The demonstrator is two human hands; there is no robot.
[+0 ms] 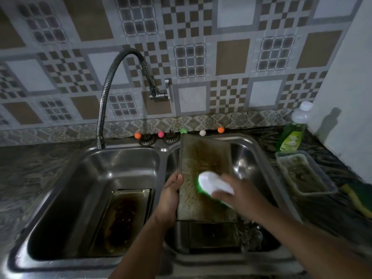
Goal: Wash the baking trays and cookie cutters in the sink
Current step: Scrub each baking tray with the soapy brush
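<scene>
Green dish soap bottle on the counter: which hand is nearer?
Right. The right hand scrubs in the right basin, below-left of the green dish soap bottle; the left hand is farther left.

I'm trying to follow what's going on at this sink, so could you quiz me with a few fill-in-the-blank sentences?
1. The right hand scrubs a baking tray with a white and green ____.
2. The left hand grips that tray's ____ edge.
3. A second dark tray lies in the ____ basin.
4. The green dish soap bottle stands on the counter to the sink's ____.

Missing words: brush; left; left; right
</scene>
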